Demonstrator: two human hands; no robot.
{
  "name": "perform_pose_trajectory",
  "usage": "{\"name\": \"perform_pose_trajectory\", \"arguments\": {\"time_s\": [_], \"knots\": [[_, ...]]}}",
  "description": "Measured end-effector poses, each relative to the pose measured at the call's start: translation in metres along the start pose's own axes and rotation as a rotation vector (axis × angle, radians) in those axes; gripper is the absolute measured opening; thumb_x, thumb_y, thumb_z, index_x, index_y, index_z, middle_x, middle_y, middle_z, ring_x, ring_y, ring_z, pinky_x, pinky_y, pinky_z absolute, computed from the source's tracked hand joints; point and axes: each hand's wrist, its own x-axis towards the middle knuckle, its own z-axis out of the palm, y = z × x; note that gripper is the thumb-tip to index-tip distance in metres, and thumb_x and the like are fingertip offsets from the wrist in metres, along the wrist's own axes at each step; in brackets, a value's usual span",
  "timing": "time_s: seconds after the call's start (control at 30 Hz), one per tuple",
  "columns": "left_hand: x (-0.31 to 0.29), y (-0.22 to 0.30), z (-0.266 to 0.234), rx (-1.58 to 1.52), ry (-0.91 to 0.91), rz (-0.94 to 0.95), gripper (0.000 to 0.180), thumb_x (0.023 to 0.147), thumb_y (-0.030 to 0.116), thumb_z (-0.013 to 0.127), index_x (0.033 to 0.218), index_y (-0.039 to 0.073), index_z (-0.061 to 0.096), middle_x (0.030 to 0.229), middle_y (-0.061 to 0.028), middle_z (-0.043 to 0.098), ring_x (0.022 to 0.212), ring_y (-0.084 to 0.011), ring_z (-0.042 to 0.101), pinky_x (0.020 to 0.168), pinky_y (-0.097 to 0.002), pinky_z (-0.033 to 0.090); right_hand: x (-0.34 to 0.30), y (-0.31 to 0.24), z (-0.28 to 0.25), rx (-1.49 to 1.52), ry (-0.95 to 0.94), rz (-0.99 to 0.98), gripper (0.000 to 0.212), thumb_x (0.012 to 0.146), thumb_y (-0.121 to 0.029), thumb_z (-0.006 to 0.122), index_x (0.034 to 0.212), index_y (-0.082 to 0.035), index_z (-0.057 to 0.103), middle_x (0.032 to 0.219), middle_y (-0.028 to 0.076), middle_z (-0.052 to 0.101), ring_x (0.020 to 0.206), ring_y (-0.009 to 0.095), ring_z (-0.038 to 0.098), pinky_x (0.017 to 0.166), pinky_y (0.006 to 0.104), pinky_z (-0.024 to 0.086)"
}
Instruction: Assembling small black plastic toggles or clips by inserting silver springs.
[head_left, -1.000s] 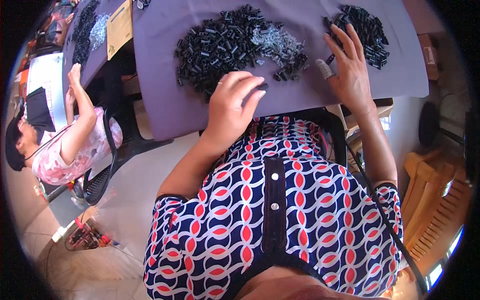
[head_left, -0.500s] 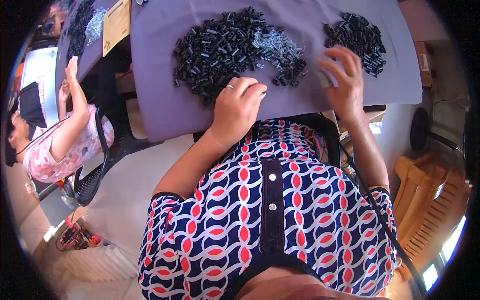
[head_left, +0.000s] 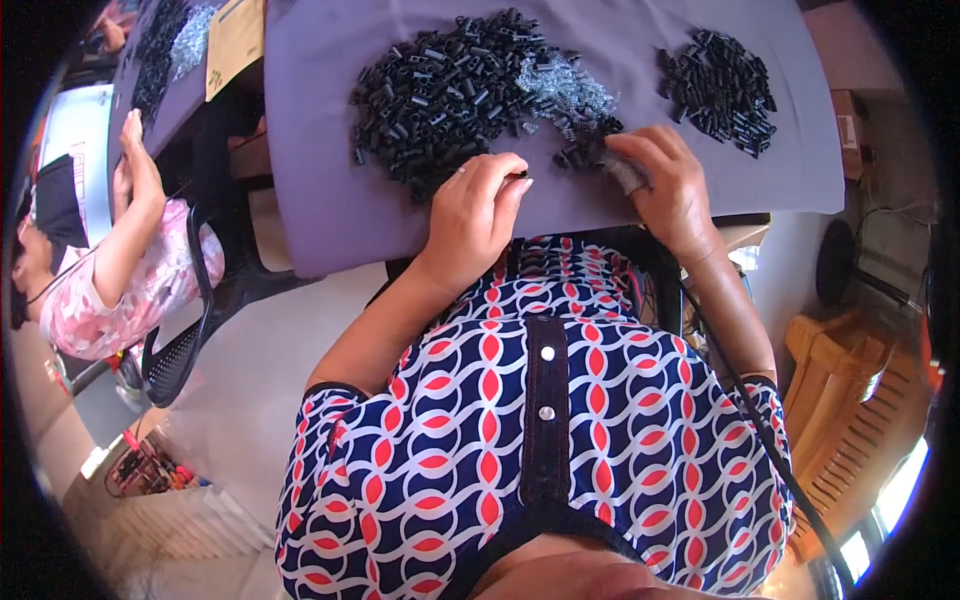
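Note:
My left hand (head_left: 472,205) is closed in a pinch at the near edge of a large heap of small black plastic tubes (head_left: 430,100). A small black piece (head_left: 522,175) shows between its thumb and forefinger. My right hand (head_left: 672,190) is over the table's near side, fingers curved and a little apart, its fingertips by a few loose black pieces (head_left: 575,155). One of its digits has a greyish wrap (head_left: 626,178) round it; I see nothing held there. Fine silvery springs (head_left: 565,92) lie against the heap's right side.
A smaller pile of black pieces (head_left: 718,95) lies at the right of the cloth-covered table (head_left: 640,40). At left, another person (head_left: 130,240) sits by a second table with black and clear parts. A wooden chair (head_left: 850,420) stands at right.
My right hand has moved left, from beside the smaller pile to the loose pieces near the springs. My left hand stays by the big heap, its fingertips slightly shifted.

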Motion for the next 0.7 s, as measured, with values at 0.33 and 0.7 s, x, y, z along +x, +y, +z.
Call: {"name": "perform_pose_trajectory", "arguments": {"time_s": [0.33,0.7], "knots": [[0.004,0.001,0.001,-0.073,0.025,-0.027,0.017,0.084,-0.001,0.072,0.099,0.001,0.066,0.092,-0.0141,0.067,0.08,-0.0299,0.067,0.07,-0.0366,0.054,0.008,0.007,-0.002,-0.083,-0.056,0.1,0.039,0.065,0.012,0.063,0.1,-0.003,0.066,0.102,0.012,0.062,0.1,0.035,0.062,0.087,0.0401,0.052],[0.004,0.004,0.0,-0.074,-0.029,-0.018,0.02,0.087,-0.002,0.071,0.106,0.0,0.069,0.097,-0.0115,0.069,0.083,-0.0192,0.068,0.071,-0.0284,0.054,0.019,-0.029,0.001,0.673,-0.213,0.18,0.029,0.074,0.014,0.063,0.101,0.001,0.064,0.095,0.006,0.065,0.086,0.013,0.063,0.076,0.0281,0.052]]}}
